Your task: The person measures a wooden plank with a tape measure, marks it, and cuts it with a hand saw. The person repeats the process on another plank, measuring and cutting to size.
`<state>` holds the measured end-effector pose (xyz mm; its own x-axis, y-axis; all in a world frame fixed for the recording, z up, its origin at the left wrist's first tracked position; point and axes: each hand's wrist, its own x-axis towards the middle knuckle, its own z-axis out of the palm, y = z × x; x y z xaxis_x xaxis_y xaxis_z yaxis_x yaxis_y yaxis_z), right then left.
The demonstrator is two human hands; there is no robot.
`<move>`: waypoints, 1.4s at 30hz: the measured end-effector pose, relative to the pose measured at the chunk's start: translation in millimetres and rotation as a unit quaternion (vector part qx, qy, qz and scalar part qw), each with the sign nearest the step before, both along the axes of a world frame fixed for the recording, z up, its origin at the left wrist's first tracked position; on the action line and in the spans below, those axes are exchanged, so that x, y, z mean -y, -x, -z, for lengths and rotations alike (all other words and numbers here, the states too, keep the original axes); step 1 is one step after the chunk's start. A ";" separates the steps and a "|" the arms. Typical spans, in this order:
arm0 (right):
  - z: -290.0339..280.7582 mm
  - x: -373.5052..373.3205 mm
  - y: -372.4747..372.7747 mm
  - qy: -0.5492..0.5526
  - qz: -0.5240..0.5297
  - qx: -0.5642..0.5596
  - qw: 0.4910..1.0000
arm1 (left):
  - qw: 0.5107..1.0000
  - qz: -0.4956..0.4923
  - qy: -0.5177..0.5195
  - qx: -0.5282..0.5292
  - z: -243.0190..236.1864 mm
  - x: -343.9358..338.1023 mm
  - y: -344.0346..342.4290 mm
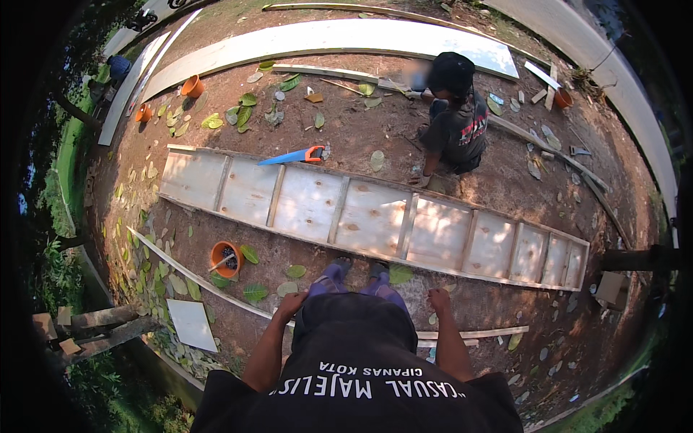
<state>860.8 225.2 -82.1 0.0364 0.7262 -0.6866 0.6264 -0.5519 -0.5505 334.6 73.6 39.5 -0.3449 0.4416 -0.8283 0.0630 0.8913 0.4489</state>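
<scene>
My left hand (290,304) hangs beside my left hip with curled fingers; whether it holds anything is hidden. My right hand (439,300) is out by my right side, fingers also curled, contents unclear. Just beyond my feet lies a long, shallow wooden frame (372,214) with a panel and several cross battens. A blue saw (285,157) with an orange-and-black handle rests on its far edge. An orange bucket (219,256) with small dark contents and a stick-like handle stands left of my feet, near a thin strip of wood (185,274).
A co-worker (455,123) crouches beyond the frame, a hand low near it. Long pale boards (325,40) and more orange buckets (193,86) lie farther back. A pale square panel (190,323) is at lower left, a tree trunk (628,257) at right, a paved path (599,79) beyond.
</scene>
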 end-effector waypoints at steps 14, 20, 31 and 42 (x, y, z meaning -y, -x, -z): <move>8.8 -233.9 102.6 0.047 -0.034 -0.094 0.994 | 0.959 -0.196 0.060 0.194 -90.8 113.0 -89.5; 0.6 -289.1 211.4 0.036 0.027 -0.177 0.983 | 0.963 -0.230 0.142 -0.007 -125.6 117.1 -147.7; 50.4 -388.0 364.0 -0.030 0.118 -0.157 0.980 | 0.938 -0.228 0.227 -0.128 -136.0 224.6 -212.5; 136.3 -426.8 397.9 0.029 0.042 -0.105 0.993 | 0.930 -0.258 0.229 -0.124 -100.4 250.0 -162.8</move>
<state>462.9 651.9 -218.4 -0.0541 0.6856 -0.7260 0.4515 -0.6317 -0.6302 497.5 -176.4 139.8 -0.6181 -0.2150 -0.7561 -0.3756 0.9257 0.0438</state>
